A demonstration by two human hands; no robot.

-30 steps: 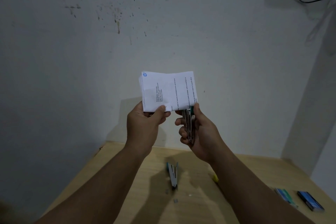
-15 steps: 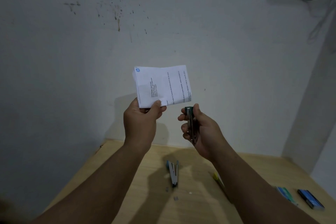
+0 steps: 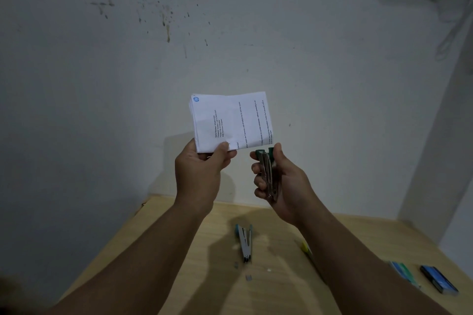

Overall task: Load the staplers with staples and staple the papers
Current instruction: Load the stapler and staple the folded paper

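Papers [image 3: 230, 121] pinched at lower corner by left hand [image 3: 202, 171]; green stapler [image 3: 267, 174] gripped in right hand [image 3: 281, 181], just below paper edge

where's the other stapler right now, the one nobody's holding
In the head view, the spare stapler lies on the wooden table, low and near centre, between the two forearms. Loose staples lie just in front of it.
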